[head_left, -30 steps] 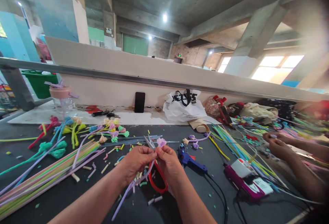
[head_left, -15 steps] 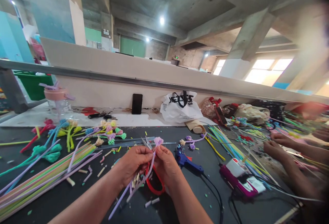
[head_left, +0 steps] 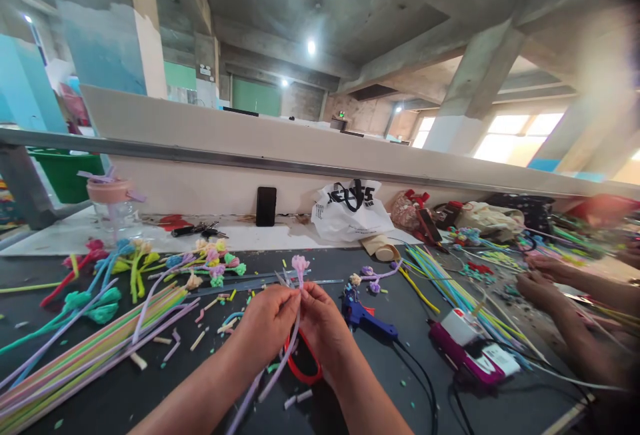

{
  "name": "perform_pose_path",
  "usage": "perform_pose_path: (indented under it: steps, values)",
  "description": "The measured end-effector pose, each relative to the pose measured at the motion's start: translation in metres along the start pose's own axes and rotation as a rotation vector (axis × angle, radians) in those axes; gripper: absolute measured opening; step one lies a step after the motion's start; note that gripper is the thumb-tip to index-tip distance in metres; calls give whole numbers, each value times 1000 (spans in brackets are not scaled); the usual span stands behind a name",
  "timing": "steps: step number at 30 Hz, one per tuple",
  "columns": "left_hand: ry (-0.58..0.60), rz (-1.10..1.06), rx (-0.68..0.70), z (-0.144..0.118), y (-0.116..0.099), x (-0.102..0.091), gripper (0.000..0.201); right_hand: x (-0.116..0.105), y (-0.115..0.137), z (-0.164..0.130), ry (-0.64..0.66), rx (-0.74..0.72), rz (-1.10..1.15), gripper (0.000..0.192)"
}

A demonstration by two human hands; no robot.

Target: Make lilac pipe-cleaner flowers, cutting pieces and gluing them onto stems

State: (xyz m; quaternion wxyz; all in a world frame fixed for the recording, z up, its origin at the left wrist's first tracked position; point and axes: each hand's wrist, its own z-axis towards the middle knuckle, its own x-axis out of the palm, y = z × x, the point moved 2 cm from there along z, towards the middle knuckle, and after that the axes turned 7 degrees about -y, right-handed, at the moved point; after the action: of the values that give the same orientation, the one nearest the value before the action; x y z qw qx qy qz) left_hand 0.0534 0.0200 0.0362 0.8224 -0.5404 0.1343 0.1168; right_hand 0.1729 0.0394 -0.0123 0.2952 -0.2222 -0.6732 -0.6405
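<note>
A lilac pipe-cleaner flower stands upright above my fingertips, its stem hanging down between my wrists. My left hand is closed in a pinch at the stem just under the bloom. My right hand pinches the same spot from the other side, the two hands' fingertips meeting. Beneath them on the dark table lie red-handled scissors, partly hidden by my hands, with the blade tips showing beyond my left hand. A blue hot glue gun rests to the right of my right hand.
Bundled pipe cleaners and finished fuzzy flowers lie at left, with cut scraps around. At the back are a phone, a white bag and a lidded cup. A purple power strip and a co-worker's hands are at right.
The flower now stands more upright, and its bloom sits higher and slightly left. My left hand has turned inward and moved right, so both hands' fingertips are closer together on the stem.
</note>
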Motion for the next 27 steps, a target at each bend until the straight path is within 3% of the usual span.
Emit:
perform_pose_path:
  steps: [5, 11, 14, 20, 23, 27]
  values:
    - [54, -401, -329, 5, 15, 3, 30, 5, -5, -2, 71, 108, 44, 21]
    - [-21, -617, -457, 6, 25, 11, 28, 6, -9, -1, 127, 172, 1, 23]
    - [-29, -571, -417, 8, 26, 10, 25, 5, -5, -1, 125, 171, 4, 20]
    - [-47, -61, -158, 10, 24, 2, 19, 4, 4, -1, 47, 47, -69, 10]
    - [-27, 71, -62, 7, 23, 4, 19, 5, 3, 0, 67, 57, -86, 11]
    - [10, 47, -110, 7, 22, 5, 19, 7, 2, 1, 36, 69, -102, 13]
